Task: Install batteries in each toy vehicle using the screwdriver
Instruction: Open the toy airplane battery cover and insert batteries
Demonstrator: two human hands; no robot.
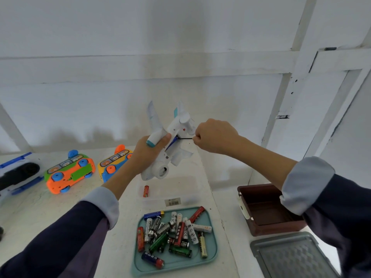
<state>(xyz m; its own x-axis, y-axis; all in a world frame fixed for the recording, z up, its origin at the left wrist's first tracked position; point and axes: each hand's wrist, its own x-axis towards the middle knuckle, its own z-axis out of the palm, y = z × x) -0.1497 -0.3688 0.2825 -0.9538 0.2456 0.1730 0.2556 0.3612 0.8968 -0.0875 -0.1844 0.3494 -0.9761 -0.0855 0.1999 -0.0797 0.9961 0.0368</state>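
My left hand (147,152) grips a white toy aeroplane (170,141) with teal trim, held up above the table with its underside turned to me. My right hand (214,136) is closed around a screwdriver (185,138), whose thin dark shaft points left into the plane's belly. A teal tray (211,249) near the front holds several loose batteries (172,233). One red battery (146,191) lies in a clear plastic box (170,194) behind the tray. An orange and green toy car (70,173) and a yellow and blue toy car (115,162) lie on the left.
A white and blue toy vehicle (18,173) lies at the far left edge. On a lower surface to the right stand a brown box (271,209) and a grey lid (291,257). A white wall rises just behind the table.
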